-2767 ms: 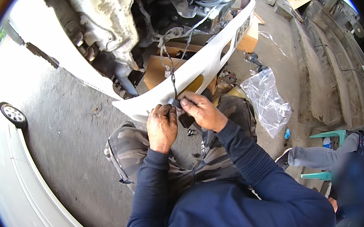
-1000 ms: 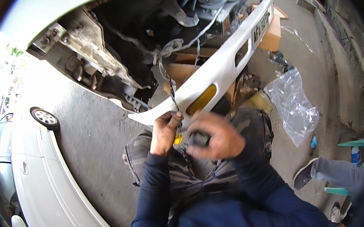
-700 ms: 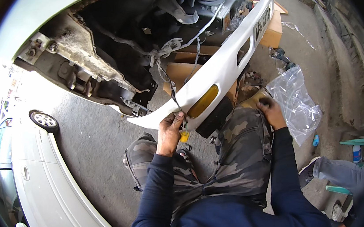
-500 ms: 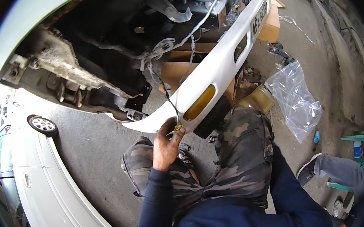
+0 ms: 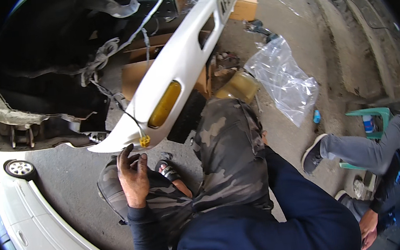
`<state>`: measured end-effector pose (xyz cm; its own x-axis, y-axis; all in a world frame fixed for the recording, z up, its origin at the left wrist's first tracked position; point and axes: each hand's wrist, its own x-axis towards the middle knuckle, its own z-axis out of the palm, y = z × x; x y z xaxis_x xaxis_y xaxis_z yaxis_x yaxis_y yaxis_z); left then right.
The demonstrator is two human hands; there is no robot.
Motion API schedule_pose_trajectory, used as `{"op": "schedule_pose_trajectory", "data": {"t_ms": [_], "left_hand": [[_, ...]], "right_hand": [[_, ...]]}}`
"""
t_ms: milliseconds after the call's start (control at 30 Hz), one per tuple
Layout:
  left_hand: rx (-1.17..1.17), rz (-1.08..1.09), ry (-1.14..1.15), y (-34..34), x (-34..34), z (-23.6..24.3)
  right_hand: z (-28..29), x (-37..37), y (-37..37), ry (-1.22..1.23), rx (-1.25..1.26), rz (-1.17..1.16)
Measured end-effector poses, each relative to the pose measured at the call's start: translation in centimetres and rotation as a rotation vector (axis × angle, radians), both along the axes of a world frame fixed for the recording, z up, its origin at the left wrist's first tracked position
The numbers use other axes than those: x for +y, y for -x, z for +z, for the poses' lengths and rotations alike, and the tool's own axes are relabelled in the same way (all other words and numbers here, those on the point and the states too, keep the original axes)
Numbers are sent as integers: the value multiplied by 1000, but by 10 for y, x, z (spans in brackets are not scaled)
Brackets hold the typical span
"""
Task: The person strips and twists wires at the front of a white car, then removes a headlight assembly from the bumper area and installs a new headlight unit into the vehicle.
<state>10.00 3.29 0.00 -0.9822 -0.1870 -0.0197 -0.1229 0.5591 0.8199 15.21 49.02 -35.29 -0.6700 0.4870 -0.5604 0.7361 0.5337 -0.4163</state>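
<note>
My left hand [image 5: 133, 178] is raised just below the tip of a white car bumper [image 5: 179, 44], fingers apart and holding nothing. Right above its fingertips, a yellow plug connector [image 5: 144, 141] hangs from a dark wire [image 5: 119, 104] against the bumper's face. An amber lamp [image 5: 164, 104] is set into the bumper beside it. Only a sliver of my right hand [image 5: 264, 137] shows past my right knee; its fingers are hidden. Grey cables [image 5: 105, 54] run back from the wire into the open front of the vehicle.
Cardboard boxes [image 5: 134, 78] stand behind the bumper. To the right lie a clear plastic bag [image 5: 285, 79] and a yellowish container [image 5: 237, 87]. A person [image 5: 358, 145] sits by a green stool [image 5: 379, 118]. A light-coloured car [image 5: 48, 214] is parked at left.
My left hand has let go of the yellow connector, which now dangles, and has drawn back slightly from it. The view has swung right, shifting the scene leftward.
</note>
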Motion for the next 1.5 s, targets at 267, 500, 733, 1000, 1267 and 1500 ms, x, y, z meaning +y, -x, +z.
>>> {"op": "schedule_pose_trajectory", "data": {"t_ms": [267,500,733,1000,1267,1500], "left_hand": [[242,-45,303,-1,2,14],[304,26,610,31,-37,36],[188,-79,719,74,-43,35],[-19,-210,682,96,-52,17],[27,-283,776,104,-46,5],[-153,-254,785,119,-30,14]], "right_hand": [[40,11,16,314,283,-56],[133,23,170,-65,659,718],[273,-68,310,-302,462,1136],[223,-140,319,-488,161,1223],[160,-107,349,-479,186,1398],[144,-96,355,-145,125,926]]}}
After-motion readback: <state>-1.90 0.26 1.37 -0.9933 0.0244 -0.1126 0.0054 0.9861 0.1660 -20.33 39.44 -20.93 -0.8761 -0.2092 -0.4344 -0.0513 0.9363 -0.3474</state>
